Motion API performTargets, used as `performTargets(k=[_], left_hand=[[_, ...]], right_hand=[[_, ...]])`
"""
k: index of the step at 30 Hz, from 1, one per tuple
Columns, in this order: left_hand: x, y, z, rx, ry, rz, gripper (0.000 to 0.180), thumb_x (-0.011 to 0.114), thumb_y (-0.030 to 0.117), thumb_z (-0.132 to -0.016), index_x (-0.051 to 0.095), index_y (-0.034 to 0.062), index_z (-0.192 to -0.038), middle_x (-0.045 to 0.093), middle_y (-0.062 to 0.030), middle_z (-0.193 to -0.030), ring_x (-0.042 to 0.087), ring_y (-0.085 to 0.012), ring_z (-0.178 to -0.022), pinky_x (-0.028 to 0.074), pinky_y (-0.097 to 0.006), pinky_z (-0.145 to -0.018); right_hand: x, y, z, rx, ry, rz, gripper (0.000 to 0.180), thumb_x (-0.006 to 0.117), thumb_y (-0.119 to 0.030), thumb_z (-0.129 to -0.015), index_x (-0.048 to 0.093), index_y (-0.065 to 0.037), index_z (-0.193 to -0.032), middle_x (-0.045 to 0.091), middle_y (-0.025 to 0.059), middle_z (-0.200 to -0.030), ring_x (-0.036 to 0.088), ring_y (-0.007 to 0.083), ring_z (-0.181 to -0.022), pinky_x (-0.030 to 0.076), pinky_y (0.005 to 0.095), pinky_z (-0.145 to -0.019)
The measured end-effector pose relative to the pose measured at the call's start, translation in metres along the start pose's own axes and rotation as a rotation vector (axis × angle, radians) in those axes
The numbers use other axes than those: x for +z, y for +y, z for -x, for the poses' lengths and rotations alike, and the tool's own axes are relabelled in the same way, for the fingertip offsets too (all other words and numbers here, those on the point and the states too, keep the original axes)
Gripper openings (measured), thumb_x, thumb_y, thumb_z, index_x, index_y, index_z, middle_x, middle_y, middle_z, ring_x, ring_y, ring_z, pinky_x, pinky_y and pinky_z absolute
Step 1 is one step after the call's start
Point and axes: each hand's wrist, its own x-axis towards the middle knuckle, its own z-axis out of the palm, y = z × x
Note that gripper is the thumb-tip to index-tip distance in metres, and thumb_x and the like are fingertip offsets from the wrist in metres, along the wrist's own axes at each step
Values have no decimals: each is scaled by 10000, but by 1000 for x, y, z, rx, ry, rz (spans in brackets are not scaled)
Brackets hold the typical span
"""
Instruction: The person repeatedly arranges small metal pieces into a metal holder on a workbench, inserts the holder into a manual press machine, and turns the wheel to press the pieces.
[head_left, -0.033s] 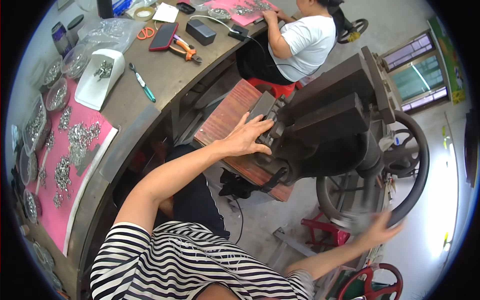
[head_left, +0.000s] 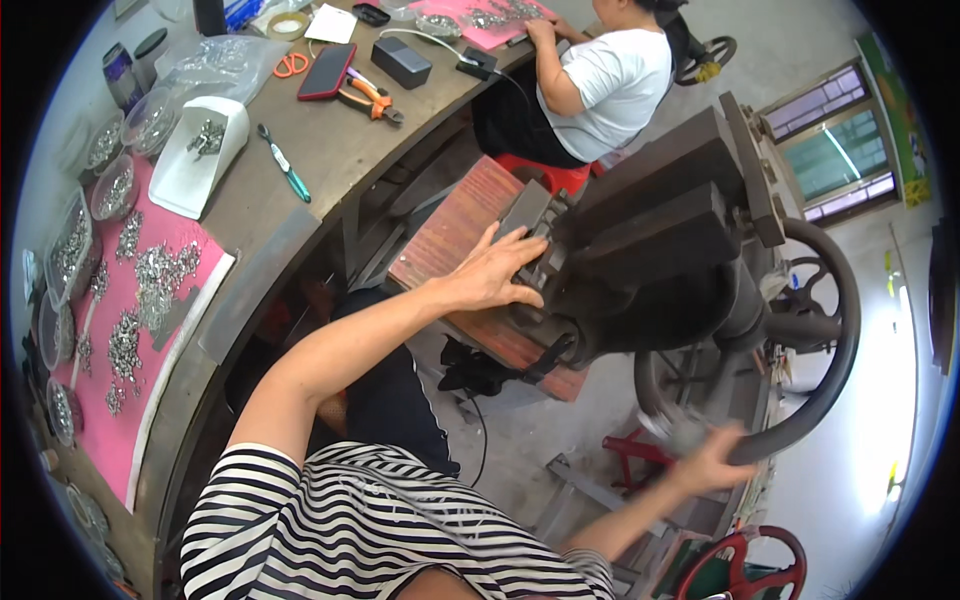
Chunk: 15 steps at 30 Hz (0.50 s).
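My left hand (head_left: 490,272) lies over the metal block (head_left: 525,207) at the working end of a dark hand press (head_left: 650,250). Its fingers are spread and touch the metal; whether a small piece lies under the fingertips, I cannot tell. My right hand (head_left: 708,462) is at the lower rim of the press's big dark handwheel (head_left: 848,330), closed at a blurred grey grip (head_left: 675,428). Motion smears this hand and the grip. The press stands on a reddish wooden board (head_left: 455,222).
The bench (head_left: 340,150) on the left holds a pink mat (head_left: 105,440) with small metal parts, a white scoop (head_left: 170,185), pliers (head_left: 372,102), a phone (head_left: 327,73) and a toothbrush (head_left: 285,165). A co-worker (head_left: 620,85) sits beyond. A red wheel (head_left: 742,585) stands lower right.
My right hand has swung left along the lower arc, and the handwheel has turned with it. My left hand stays in place on the press.
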Motion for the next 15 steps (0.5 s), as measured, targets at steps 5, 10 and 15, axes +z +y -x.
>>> performTargets(k=[5,10,15], left_hand=[[-13,3,4,86,-20,90,948,802,480,-795,408,-20,-1497,427,-228,-1544,287,-436,-1492,136,-603,-1219],[-41,-20,17,-100,265,369,539,735,296,-893,618,-14,-1319,643,-181,-1308,575,-306,-1248,417,-384,-1067],[-37,-62,7,-162,641,299,225,607,103,-947,715,36,-1133,656,-130,-910,634,-251,-825,505,-358,-770]], right_hand=[[-34,-27,-95,165,-375,151,355,751,-153,-901,515,20,-1101,580,72,-833,598,141,-631,497,290,-618],[-8,-35,-181,190,-563,100,638,695,-263,-961,440,10,-1479,547,28,-781,519,111,-636,431,263,-618],[-18,-43,-137,142,-398,108,614,691,-243,-965,446,5,-1470,556,35,-798,502,101,-635,420,247,-599]])
